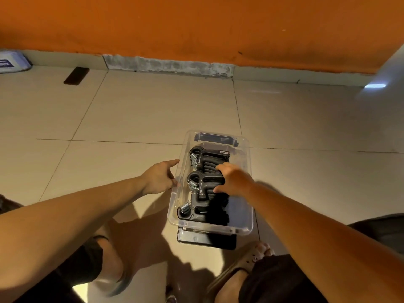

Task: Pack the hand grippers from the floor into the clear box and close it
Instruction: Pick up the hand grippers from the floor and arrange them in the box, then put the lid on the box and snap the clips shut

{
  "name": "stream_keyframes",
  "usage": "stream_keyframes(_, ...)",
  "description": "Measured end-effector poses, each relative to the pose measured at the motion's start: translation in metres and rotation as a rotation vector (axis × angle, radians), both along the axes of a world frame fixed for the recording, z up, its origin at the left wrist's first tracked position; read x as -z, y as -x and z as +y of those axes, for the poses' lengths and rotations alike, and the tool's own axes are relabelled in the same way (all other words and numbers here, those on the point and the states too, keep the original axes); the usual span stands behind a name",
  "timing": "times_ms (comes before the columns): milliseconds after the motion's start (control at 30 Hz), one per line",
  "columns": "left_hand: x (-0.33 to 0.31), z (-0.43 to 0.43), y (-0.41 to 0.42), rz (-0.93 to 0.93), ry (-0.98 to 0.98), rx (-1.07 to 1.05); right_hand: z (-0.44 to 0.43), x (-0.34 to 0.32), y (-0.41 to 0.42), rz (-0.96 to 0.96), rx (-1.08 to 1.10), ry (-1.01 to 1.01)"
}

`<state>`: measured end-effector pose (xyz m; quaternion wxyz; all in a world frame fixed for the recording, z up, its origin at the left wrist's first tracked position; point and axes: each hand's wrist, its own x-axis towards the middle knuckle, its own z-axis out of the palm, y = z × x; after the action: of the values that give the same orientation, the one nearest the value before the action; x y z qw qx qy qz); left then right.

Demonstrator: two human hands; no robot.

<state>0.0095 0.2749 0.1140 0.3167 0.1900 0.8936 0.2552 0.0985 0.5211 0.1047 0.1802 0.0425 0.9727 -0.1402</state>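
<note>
**Hand grippers fill clear box on tiled floor**

A clear box [246, 149] of thin see-through plastic with rounded corners stands lidless on a floor [142, 110] of large, smooth beige tiles. Inside it, black hand grippers [205, 162] lie packed side by side along its length, their ridged moulded handles pointing to the box's right and their bright coiled steel springs [185, 207] toward its left wall. A dark blue clip [215, 136] sits at the box's far end.

The person's right hand [235, 181] reaches in over the box's right rim, its fingers curled down around the handles of the grippers in the middle of the box and hiding part of them. The left hand [160, 179] is at the outside of the box's left wall with fingers held loosely straight and holding nothing; the forefinger points at the rim and the thumb touches the wall.

A flat, glossy dark panel [203, 239] juts out from under the box's near end. Nearer the camera than the box, a tan perforated sandal [238, 265] shows on one foot, between knees in dark shorts.

Well beyond the box, a rough grey skirting strip [168, 65] runs along the foot of a matt orange wall [196, 25]. To the far left of the box, near that wall, lie a small dark flat slab [76, 75] and a blue-and-white packet [12, 61]; its print is too blurred to read.
</note>
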Motion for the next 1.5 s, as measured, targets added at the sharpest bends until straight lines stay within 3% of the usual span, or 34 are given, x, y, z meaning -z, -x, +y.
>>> stream_keyframes(100, -0.009, 0.005, -0.008, 0.208, 0.056, -0.003, 0.003, -0.014, -0.015, 0.046, 0.111, 0.018)
stream_keyframes(233, -0.028, 0.032, -0.030, 0.333, -0.065, 0.055, 0.016, -0.050, -0.048, 0.189, 0.226, 0.048)
stream_keyframes(400, -0.058, 0.081, -0.073, 0.280, -0.223, 0.215, 0.049, -0.090, -0.137, 0.344, 0.581, 0.037)
stream_keyframes(567, -0.074, 0.123, -0.138, 0.202, -0.298, 0.382, 0.073, -0.105, -0.245, 0.332, 1.029, 0.034)
stream_keyframes(767, -0.063, 0.157, -0.219, 0.138, -0.268, 0.577, 0.056, -0.106, -0.353, 0.288, 1.334, 0.054)
stream_keyframes(1000, -0.004, 0.192, -0.311, -0.097, -0.168, 0.767, 0.036, -0.055, -0.468, 0.122, 1.650, 0.130)
stream_keyframes(1167, 0.055, 0.187, -0.379, -0.217, -0.036, 0.901, -0.006, 0.021, -0.542, -0.234, 1.832, 0.198)
stream_keyframes(1267, 0.088, 0.184, -0.416, -0.345, 0.011, 0.931, -0.033, 0.051, -0.573, -0.336, 1.962, 0.267)
stream_keyframes(1367, 0.115, 0.186, -0.448, -0.480, 0.081, 0.914, -0.056, 0.078, -0.586, -0.325, 2.093, 0.410)
stream_keyframes(1500, 0.141, 0.189, -0.479, -0.553, 0.227, 0.942, -0.077, 0.113, -0.584, -0.137, 2.220, 0.561)
